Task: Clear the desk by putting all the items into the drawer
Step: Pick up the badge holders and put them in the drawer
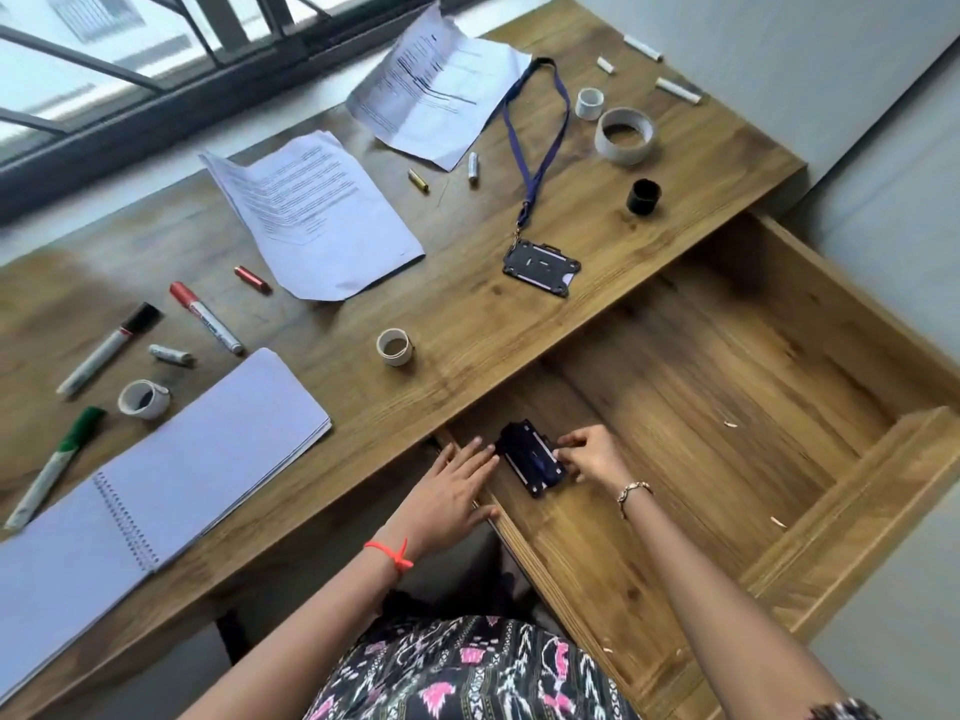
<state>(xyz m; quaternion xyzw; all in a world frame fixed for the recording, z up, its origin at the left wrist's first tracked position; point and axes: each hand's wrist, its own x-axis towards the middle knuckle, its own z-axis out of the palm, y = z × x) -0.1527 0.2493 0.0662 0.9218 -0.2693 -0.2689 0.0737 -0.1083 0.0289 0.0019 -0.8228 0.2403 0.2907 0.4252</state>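
Two holders: lanyard holder [541, 266] on desk [467, 324]; second holder [530, 459] in drawer [727, 366], pinched by right hand [592, 454]; left hand [452, 491] flat, perhaps touching.

window [104, 54]: dark frame, daylight | wall [779, 44]: pale grey | desk [467, 314]: wooden

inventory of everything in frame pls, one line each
desk: 1, brown wood, left and centre
drawer: 1, same wood, pulled open at right
card holder: 1, dark, in the drawer's near-left corner
lanyard badge holder: 1, dark with blue strap, on desk beside drawer
printed sheets: 2 bundles, white, far desk
spiral notebook: 1, white, open, near left
markers: 3, red, black and green caps, left
batteries: 4, red, gold, two pale, scattered
tape rolls: 5, four white, one black, scattered
white sticks: 3, far right corner
left hand: flat, at the drawer's left edge
right hand: pinching the card holder
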